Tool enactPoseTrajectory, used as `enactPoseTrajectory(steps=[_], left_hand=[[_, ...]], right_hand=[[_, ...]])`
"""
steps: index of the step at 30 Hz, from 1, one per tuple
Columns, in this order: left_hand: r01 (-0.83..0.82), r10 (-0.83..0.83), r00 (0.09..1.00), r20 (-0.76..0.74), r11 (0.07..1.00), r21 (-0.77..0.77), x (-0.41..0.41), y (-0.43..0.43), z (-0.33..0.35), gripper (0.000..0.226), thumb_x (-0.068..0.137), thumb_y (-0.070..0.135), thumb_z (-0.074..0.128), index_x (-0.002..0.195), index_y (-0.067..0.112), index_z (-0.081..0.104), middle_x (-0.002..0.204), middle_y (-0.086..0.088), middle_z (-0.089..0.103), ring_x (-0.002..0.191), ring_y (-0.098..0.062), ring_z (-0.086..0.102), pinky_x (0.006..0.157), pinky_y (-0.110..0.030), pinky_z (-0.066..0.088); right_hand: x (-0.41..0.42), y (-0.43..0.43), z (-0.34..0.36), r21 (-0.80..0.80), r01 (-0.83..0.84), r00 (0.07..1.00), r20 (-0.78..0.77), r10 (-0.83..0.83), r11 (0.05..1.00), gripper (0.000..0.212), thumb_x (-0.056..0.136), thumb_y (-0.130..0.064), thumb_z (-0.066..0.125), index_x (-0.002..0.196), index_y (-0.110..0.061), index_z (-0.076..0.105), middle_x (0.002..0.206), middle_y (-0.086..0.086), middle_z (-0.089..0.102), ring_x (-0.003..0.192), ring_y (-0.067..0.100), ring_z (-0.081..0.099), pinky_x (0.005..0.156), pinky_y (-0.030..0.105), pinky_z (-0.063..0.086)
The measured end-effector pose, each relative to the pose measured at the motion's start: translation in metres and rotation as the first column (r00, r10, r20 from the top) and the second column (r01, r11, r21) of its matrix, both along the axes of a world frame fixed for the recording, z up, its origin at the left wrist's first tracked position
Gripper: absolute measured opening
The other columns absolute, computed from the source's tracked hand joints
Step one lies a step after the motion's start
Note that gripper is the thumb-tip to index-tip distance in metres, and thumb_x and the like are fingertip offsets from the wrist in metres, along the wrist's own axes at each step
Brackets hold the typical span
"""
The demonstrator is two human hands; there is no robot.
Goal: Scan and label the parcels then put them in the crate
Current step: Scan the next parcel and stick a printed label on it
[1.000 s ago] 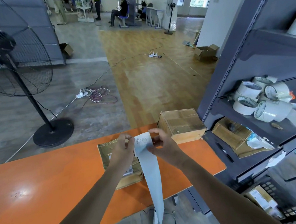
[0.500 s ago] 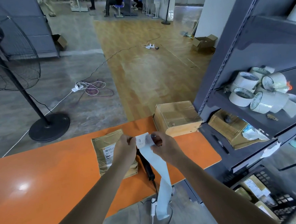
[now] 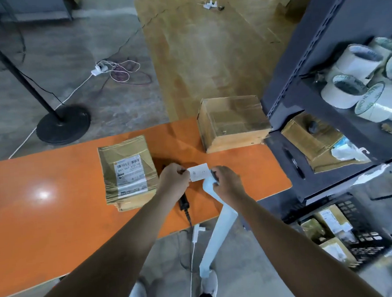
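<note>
Your left hand pinches the left edge of a small white label. Your right hand pinches the pale backing strip at the label's other side, and the strip hangs past the near edge of the orange table. Both hands are over the table's right part, between the labelled parcel and the cardboard box at the far right corner. A black scanner lies under your left wrist. The tabletop runs wide to the parcel's left. The dark shelf rack stands just right of the table, holding tape rolls. The black crate, with parcels inside, sits low below it.
</note>
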State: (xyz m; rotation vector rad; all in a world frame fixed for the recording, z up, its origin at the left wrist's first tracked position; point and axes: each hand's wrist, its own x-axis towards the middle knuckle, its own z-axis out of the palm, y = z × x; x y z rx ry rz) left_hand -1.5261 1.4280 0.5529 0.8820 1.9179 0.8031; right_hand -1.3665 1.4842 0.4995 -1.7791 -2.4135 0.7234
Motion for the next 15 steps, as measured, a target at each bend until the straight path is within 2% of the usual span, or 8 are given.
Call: enactPoseTrajectory(steps=[2, 4, 7, 9, 11, 15], left_hand=[[-0.007, 0.007, 1.0, -0.025, 1.0, -0.022, 0.004, 0.0, -0.009, 0.012, 0.089, 0.017, 0.05, 0.093, 0.015, 0.061, 0.082, -0.007, 0.067, 0.077, -0.025, 0.068, 0.066, -0.042, 0.057], [-0.015, 0.014, 0.999, -0.044, 0.999, -0.036, 0.006, -0.002, -0.017, 0.01, 0.089, 0.017, 0.05, 0.089, 0.019, 0.06, 0.082, -0.008, 0.067, 0.079, -0.027, 0.068, 0.065, -0.042, 0.057], [-0.038, 0.035, 0.998, -0.046, 0.998, -0.053, 0.007, -0.008, -0.023, 0.015, 0.089, 0.019, 0.049, 0.097, 0.017, 0.06, 0.088, -0.007, 0.065, 0.081, -0.026, 0.067, 0.072, -0.046, 0.057], [-0.054, 0.051, 0.997, -0.053, 0.997, -0.056, 0.007, -0.011, -0.022, 0.017, 0.09, 0.018, 0.048, 0.101, 0.017, 0.061, 0.091, -0.006, 0.064, 0.081, -0.025, 0.066, 0.069, -0.044, 0.057], [-0.059, 0.055, 0.996, -0.067, 0.997, -0.055, 0.003, -0.013, -0.019, 0.019, 0.09, 0.018, 0.048, 0.104, 0.017, 0.06, 0.091, -0.005, 0.064, 0.08, -0.025, 0.066, 0.067, -0.043, 0.058], [-0.089, 0.088, 0.995, -0.047, 0.995, -0.033, -0.005, -0.014, -0.01, 0.022, 0.09, 0.015, 0.048, 0.107, 0.014, 0.06, 0.091, -0.008, 0.064, 0.079, -0.03, 0.066, 0.065, -0.045, 0.057]], right_hand=[[0.004, 0.002, -0.011, -0.015, -0.016, 1.0, 0.019, 0.017, 1.0, 0.037, 0.087, -0.008, 0.06, 0.121, -0.02, 0.057, 0.116, 0.0, 0.058, 0.112, 0.02, 0.054, 0.09, 0.035, 0.038], [0.005, 0.003, -0.018, -0.019, -0.053, 0.998, 0.013, 0.053, 0.998, 0.038, 0.088, -0.011, 0.061, 0.123, -0.023, 0.056, 0.117, -0.002, 0.058, 0.111, 0.019, 0.055, 0.088, 0.033, 0.034], [0.005, 0.002, -0.024, -0.042, -0.08, 0.996, -0.029, 0.079, 0.996, 0.035, 0.088, -0.016, 0.065, 0.121, -0.023, 0.058, 0.115, -0.003, 0.059, 0.108, 0.018, 0.056, 0.085, 0.031, 0.031], [0.007, 0.002, -0.025, -0.067, -0.05, 0.993, -0.114, 0.042, 0.997, 0.034, 0.086, -0.019, 0.068, 0.119, -0.022, 0.061, 0.114, -0.002, 0.061, 0.105, 0.017, 0.059, 0.091, 0.032, 0.039], [0.01, 0.002, -0.023, -0.103, -0.005, 0.967, -0.255, -0.022, 0.995, 0.027, 0.087, -0.019, 0.069, 0.114, -0.019, 0.066, 0.111, 0.001, 0.063, 0.098, 0.017, 0.063, 0.093, 0.039, 0.049], [0.009, 0.001, -0.008, -0.181, 0.056, 0.924, -0.363, -0.12, 0.982, 0.022, 0.096, -0.025, 0.06, 0.11, -0.009, 0.067, 0.109, 0.006, 0.068, 0.094, 0.016, 0.062, 0.084, 0.031, 0.051]])
